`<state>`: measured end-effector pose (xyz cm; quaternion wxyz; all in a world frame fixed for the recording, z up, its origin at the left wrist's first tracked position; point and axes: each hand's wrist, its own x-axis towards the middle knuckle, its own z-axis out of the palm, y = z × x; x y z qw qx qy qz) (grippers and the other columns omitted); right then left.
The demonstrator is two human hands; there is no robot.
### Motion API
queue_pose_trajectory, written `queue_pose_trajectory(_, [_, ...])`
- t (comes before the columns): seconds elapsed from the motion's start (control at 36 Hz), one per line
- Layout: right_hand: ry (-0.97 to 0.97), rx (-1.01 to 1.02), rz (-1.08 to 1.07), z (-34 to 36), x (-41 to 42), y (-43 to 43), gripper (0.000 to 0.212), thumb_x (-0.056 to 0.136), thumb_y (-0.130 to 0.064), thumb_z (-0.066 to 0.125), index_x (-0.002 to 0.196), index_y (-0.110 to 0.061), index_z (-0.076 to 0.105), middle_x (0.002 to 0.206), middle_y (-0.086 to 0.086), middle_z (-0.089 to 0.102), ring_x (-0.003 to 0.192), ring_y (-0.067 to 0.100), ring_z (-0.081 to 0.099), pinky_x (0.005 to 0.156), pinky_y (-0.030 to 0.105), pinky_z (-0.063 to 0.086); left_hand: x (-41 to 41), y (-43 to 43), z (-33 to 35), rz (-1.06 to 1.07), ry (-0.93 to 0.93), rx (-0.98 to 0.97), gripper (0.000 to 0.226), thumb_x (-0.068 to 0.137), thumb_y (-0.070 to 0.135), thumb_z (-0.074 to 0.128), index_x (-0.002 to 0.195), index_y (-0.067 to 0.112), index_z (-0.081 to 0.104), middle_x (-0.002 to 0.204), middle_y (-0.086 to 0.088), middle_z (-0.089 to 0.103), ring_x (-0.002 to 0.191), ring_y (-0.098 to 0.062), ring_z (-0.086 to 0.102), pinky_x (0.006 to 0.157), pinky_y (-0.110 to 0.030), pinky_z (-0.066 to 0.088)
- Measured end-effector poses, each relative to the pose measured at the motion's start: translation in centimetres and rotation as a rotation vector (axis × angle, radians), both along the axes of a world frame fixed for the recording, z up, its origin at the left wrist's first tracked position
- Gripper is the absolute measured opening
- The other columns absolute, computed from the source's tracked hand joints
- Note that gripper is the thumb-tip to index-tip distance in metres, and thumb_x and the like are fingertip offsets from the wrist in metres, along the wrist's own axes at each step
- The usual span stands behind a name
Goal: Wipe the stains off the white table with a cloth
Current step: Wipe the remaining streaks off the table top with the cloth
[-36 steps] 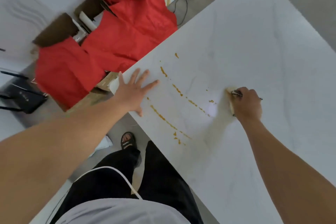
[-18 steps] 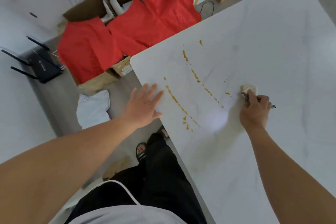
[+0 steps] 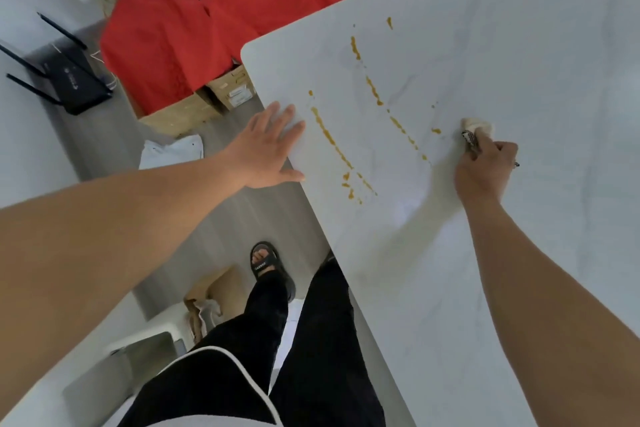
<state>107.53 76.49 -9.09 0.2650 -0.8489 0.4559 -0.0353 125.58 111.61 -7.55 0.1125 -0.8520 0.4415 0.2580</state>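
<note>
The white table (image 3: 519, 45) carries two broken lines of orange-brown stains (image 3: 329, 135), the second line of stains (image 3: 375, 94) running further right. My right hand (image 3: 485, 170) grips a small cream cloth (image 3: 479, 125) against the tabletop, just right of the stains, with a thin dark pen-like object held in the same fist. My left hand (image 3: 268, 149) lies flat with straight fingers on the table's left edge, left of the nearer stain line.
Red fabric (image 3: 166, 45) drapes over cardboard boxes (image 3: 207, 97) on the floor beyond the table corner. A black router with antennas (image 3: 69, 76) sits at the left. A white bag (image 3: 173, 151) lies on the floor. My legs and sandalled foot (image 3: 266, 263) stand beside the table edge.
The view has shifted as I step along the table. My left hand slid down the table's edge. My right hand with the cloth stays just right of the stains.
</note>
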Motion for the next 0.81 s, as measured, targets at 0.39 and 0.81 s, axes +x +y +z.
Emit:
queue_pose_trajectory(0.39, [-0.086,-0.148,0.237,-0.5,-1.5,2.6,0.041,0.094,-0.006,0.05,0.132,-0.016,0.061,0.119,0.015,0.045,0.106,0.036,0.046,0.094,0.039,0.044,0.6,0.3,0.5,-0.178,-0.123,-0.013,0.11,0.084,0.084,-0.002,0.162,0.007,0.001,0.168,-0.025,-0.001,0.154,-0.046,0.001,0.124,-0.058,0.001])
queue_pose_trajectory(0.81, [-0.117,-0.186,0.32,-0.9,-1.9,6.9,0.037,0.089,0.004,0.05,0.118,-0.011,0.067,0.111,0.017,0.052,0.1,0.037,0.047,0.083,0.034,0.039,0.5,0.2,0.3,-0.186,-0.18,0.019,0.106,0.085,0.083,-0.005,0.161,0.01,-0.012,0.169,-0.021,-0.009,0.156,-0.042,-0.007,0.126,-0.056,-0.001])
